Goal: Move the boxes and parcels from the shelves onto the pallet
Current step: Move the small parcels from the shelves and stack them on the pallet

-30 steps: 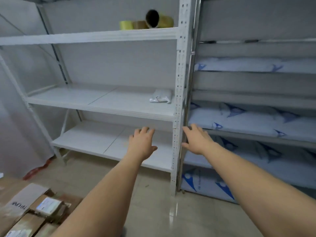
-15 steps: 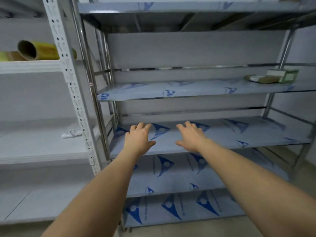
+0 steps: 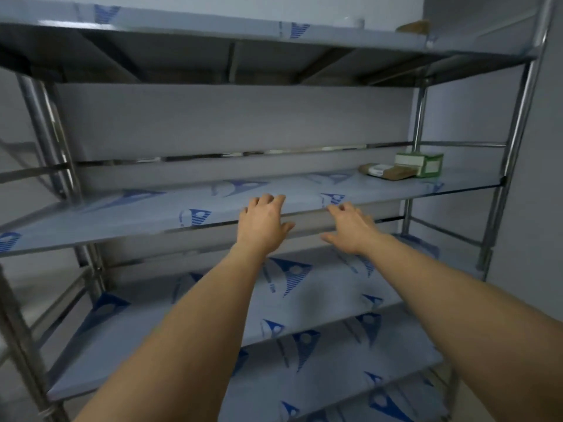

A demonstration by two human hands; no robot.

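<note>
Both arms reach forward, left hand [image 3: 262,226] and right hand [image 3: 350,228] empty with fingers relaxed, in front of the shelf [image 3: 152,214] edge; far right on it lie a brown parcel [image 3: 385,172] and green-white box [image 3: 422,163] touching

You are looking at no text that can be read. The film covering the metal shelves [image 3: 396,190] is carrying a repeated blue triangular emblem [image 3: 195,217], but any lettering on it is blurring out. The green-and-white box [image 3: 422,163] at the right end of the middle shelf is showing printed panels too small to read, and the brown parcel [image 3: 385,172] beside it is wearing a white label, also unreadable.
</note>
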